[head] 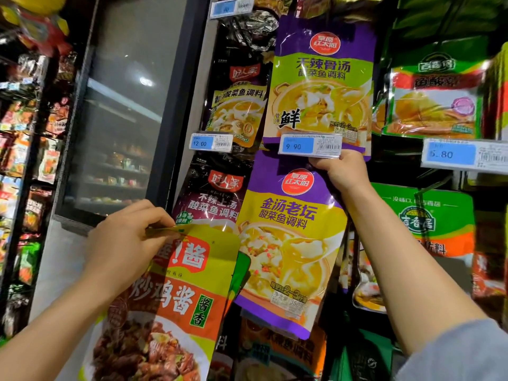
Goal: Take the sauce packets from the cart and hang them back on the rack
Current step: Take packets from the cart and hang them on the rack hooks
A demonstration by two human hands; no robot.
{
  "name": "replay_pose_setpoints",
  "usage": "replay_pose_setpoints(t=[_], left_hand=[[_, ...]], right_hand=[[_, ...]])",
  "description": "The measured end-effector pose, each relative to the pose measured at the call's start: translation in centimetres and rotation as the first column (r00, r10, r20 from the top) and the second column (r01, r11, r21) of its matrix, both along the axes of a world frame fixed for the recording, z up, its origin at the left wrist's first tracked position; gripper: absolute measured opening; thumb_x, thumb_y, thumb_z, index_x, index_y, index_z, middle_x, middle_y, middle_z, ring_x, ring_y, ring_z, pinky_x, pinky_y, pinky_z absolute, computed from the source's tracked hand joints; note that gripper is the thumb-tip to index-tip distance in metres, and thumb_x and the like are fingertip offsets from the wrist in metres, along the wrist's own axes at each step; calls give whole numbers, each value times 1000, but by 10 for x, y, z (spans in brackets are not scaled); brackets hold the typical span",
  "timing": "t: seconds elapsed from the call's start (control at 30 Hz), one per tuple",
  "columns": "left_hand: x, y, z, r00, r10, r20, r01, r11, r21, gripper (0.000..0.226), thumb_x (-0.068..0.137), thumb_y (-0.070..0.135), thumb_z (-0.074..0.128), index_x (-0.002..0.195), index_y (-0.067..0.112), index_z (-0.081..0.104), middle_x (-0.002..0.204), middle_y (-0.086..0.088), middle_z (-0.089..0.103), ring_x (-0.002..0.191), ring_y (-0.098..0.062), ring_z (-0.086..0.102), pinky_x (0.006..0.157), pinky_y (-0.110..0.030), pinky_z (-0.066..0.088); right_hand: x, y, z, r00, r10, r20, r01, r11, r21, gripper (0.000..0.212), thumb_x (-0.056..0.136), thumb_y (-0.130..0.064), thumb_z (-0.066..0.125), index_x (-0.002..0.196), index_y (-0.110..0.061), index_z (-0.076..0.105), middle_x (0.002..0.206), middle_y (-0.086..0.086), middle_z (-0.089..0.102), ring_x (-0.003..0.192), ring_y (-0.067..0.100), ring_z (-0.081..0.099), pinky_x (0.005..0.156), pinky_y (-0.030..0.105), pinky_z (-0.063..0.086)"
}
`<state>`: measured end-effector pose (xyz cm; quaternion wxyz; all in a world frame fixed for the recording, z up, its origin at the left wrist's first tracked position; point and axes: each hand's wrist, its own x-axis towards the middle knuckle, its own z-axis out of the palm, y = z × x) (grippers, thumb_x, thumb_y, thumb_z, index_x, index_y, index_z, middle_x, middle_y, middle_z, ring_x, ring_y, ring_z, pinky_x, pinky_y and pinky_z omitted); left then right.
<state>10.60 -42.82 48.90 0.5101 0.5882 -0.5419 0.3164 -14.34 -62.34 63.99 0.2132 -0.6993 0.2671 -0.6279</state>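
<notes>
My right hand grips the top edge of a purple and yellow sauce packet, holding it up just under the 9.90 price tag on the rack. My left hand pinches the top of a yellow-green and orange sauce packet with a meat dish printed on it, lower left, in front of the rack. A matching purple and green packet hangs above the 9.90 tag. The cart is out of view.
Dark packets hang left of centre above a 12.00 tag. Green packets hang on the right above a 5.80 tag. A glass fridge door stands left of the rack; snack shelves run along the far left.
</notes>
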Motion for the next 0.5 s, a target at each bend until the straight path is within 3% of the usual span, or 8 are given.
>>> replay_pose_setpoints(t=[0.2, 0.33, 0.5], left_hand=[[1, 1, -2, 1000, 1, -18, 0, 1000, 21, 14, 71, 18, 78, 73, 27, 68, 74, 14, 59, 68, -12, 56, 51, -35, 47], [0, 0, -3, 1000, -9, -27, 10, 1000, 30, 13, 71, 19, 78, 73, 28, 68, 72, 17, 56, 68, -6, 54, 49, -28, 42], [0, 2, -11, 1000, 3, -17, -2, 998, 61, 15, 70, 18, 79, 72, 27, 67, 74, 18, 57, 68, -2, 53, 48, -21, 34]], right_hand=[[-5, -21, -10, 996, -85, -40, 86, 996, 28, 14, 75, -17, 76, 88, -11, 73, 93, 8, 71, 92, 24, 66, 88, 42, 52], [-9, -33, -10, 941, -277, -193, 264, 960, -90, 29, 81, -28, 72, 100, -6, 72, 103, 13, 70, 101, 28, 62, 78, 27, 42], [-10, -48, -13, 862, -400, -311, 386, 916, -109, 36, 83, -41, 67, 102, -10, 70, 109, 15, 68, 101, 33, 60, 80, 33, 44]])
